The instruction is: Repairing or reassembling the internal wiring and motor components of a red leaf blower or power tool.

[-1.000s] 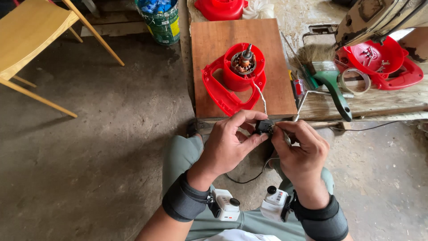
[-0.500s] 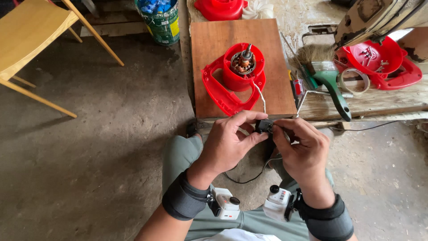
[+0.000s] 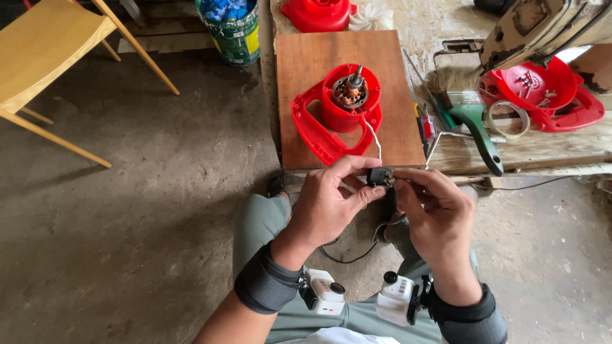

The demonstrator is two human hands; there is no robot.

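Since the earlier frames the hands have been shifted only slightly, the pinch kept. Small black switch [image 3: 380, 176]: pinched between thumb and fingers of the left hand [image 3: 331, 205]; touched at its right side by the fingertips of the right hand [image 3: 433, 210], held above the knees, just below the board's edge. White wire [image 3: 373, 135]: run up to red motor housing [image 3: 339, 114], set on wooden board [image 3: 306, 70]. Green-handled brush [image 3: 475, 124]: laid beside.

red motor housing [image 3: 336, 114], brown board [image 3: 389, 76], black switch [image 3: 380, 176], yellow chair [image 3: 44, 51].
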